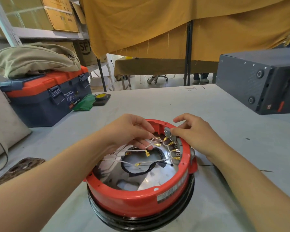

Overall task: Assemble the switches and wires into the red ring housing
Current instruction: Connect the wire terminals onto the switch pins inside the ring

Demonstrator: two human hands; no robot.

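The red ring housing [137, 196] stands on a black base in the middle of the table, with a shiny metal plate inside. Grey switches [172, 139] line its far right inner wall, some with brass terminals plugged in. Several white wires [134, 150] with brass spade terminals lie loose across the plate. My left hand [131, 131] reaches in from the left and pinches a white wire near its terminal. My right hand [192, 131] comes over the right rim and pinches the top grey switch between thumb and fingers.
A blue and orange toolbox [43, 99] with a khaki bag on top stands at the left. A dark grey metal box [261, 84] sits at the right. A tape roll [101, 96] and green cloth lie behind. A brown perforated block [18, 169] lies at the near left.
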